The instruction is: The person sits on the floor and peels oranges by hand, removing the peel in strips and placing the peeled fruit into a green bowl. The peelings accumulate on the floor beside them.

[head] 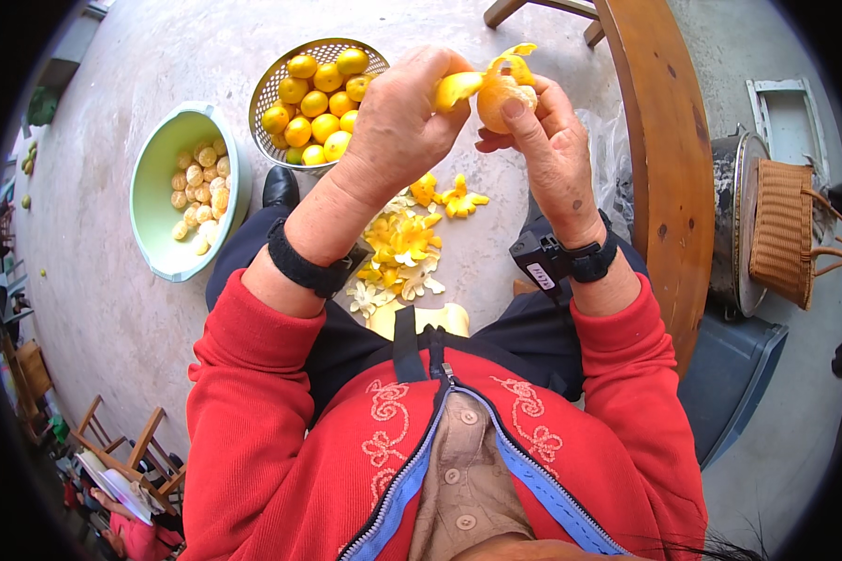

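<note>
A mandarin (498, 105), mostly bare of its skin, rests in my right hand (551, 151), with the thumb pressed on its near side. My left hand (410, 105) grips a strip of orange peel (458, 90) beside the fruit. More peel still clings to the fruit's top. Past my left hand, a perforated metal basket (258, 130) holds many unpeeled mandarins (314, 104). Farther left, a pale green plastic basin (156, 182) contains peeled mandarins (200, 189). Below my hands, a heap of peels (401, 242) lies on the concrete floor between my legs.
Along my right runs a long wooden bench (666, 175). Beyond it are a metal drum (733, 231), a wicker basket (782, 231) and a grey plastic bin (733, 382). A clear plastic bag (607, 154) lies by the bench. At the lower left, another person (137, 529) is near wooden chairs (137, 449).
</note>
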The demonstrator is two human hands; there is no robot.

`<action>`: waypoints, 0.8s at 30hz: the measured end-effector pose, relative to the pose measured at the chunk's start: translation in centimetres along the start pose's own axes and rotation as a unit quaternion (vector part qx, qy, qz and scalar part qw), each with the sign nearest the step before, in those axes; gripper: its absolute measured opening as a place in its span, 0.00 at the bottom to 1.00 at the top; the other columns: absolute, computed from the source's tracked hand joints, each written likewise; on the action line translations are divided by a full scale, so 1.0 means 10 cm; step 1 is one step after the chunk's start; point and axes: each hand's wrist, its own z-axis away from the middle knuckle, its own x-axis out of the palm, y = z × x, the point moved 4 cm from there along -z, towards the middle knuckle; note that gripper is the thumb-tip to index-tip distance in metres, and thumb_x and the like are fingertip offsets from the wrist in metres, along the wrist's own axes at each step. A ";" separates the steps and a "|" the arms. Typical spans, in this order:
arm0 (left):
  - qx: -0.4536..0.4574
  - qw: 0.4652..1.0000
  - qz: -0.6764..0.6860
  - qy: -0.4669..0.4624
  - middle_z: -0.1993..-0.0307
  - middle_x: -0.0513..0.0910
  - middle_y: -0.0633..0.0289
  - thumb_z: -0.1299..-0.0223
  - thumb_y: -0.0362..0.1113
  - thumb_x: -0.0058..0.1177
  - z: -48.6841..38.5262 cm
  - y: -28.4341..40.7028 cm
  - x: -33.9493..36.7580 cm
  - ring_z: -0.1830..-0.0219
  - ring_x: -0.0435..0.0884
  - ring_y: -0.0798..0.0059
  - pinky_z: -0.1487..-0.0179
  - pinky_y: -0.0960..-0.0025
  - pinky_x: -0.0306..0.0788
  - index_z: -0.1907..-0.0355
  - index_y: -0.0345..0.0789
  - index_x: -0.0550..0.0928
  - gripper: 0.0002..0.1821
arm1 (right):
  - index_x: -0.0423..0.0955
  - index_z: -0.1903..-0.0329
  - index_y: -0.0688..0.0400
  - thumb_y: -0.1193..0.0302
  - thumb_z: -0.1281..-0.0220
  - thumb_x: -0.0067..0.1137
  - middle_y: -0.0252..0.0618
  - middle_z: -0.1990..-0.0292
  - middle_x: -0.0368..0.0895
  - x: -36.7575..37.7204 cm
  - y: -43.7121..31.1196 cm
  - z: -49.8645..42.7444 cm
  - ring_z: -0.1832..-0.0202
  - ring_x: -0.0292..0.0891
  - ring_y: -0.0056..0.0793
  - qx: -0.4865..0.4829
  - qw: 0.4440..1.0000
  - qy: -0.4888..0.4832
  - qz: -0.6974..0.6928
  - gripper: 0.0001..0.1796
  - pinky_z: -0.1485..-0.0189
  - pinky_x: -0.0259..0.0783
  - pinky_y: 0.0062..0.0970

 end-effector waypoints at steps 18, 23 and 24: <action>-0.017 0.995 0.092 -0.042 0.55 0.84 0.61 0.36 0.28 0.57 -0.01 0.01 0.03 0.50 0.83 0.76 0.45 0.73 0.76 0.46 0.32 0.78 0.16 | 0.67 0.34 0.63 0.65 0.32 0.67 0.42 0.48 0.81 0.00 0.00 0.00 0.51 0.82 0.24 -0.034 0.999 0.005 -0.003 0.30 0.52 0.81 0.21; -0.053 0.987 0.140 -0.050 0.55 0.85 0.60 0.31 0.34 0.59 0.00 0.02 0.02 0.51 0.83 0.77 0.46 0.74 0.76 0.46 0.31 0.79 0.15 | 0.68 0.34 0.63 0.65 0.32 0.67 0.42 0.49 0.81 0.00 0.01 -0.01 0.51 0.82 0.23 -0.035 0.999 0.005 0.007 0.29 0.53 0.81 0.21; -0.064 0.985 0.155 -0.047 0.55 0.85 0.61 0.30 0.35 0.59 0.00 0.01 0.03 0.51 0.83 0.78 0.47 0.75 0.76 0.46 0.31 0.79 0.15 | 0.68 0.34 0.63 0.65 0.32 0.67 0.42 0.49 0.81 0.00 0.01 0.00 0.51 0.82 0.23 -0.033 0.999 0.005 0.001 0.29 0.53 0.81 0.21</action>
